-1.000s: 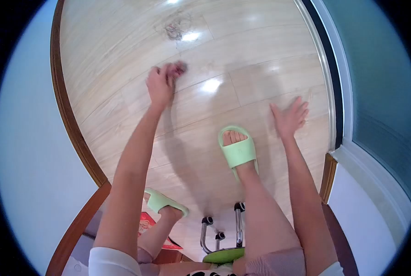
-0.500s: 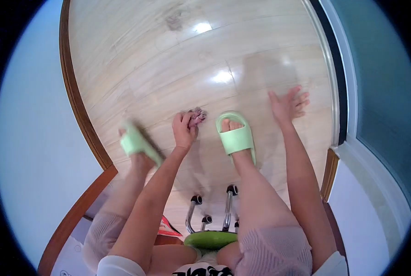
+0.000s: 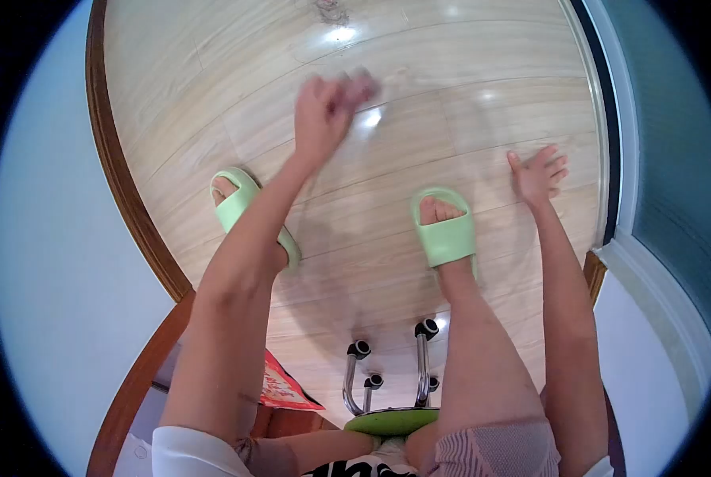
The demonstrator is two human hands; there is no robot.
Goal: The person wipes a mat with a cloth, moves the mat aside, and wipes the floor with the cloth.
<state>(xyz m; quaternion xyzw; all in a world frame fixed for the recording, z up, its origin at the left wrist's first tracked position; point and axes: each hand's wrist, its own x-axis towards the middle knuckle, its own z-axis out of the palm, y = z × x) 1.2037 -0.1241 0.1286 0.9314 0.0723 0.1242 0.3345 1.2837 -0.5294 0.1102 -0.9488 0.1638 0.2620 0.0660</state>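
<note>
My left hand (image 3: 319, 119) reaches forward over the wood-look floor (image 3: 403, 143), its fingers closed around a crumpled pinkish cloth (image 3: 361, 89). Motion smears both the cloth and the fingertips. Off to the right, my right hand (image 3: 540, 176) holds nothing and has its fingers spread, close above or on the floor near the door track; contact cannot be made out. Light green slippers are on my feet: the left slipper (image 3: 234, 208) below my left forearm, the right slipper (image 3: 451, 238) between my two arms.
I sit on a low green stool (image 3: 387, 421) with chrome legs and black feet (image 3: 426, 328). A red printed bag (image 3: 284, 385) lies beside it. A brown-edged wall (image 3: 105, 143) bounds the left, a sliding-door track (image 3: 610, 159) the right. A greyish patch (image 3: 331, 11) shows ahead on the floor.
My left hand has moved forward with the cloth, away from my feet. My left foot has settled flat after moving. My right hand stays spread; the view has shifted slightly.
</note>
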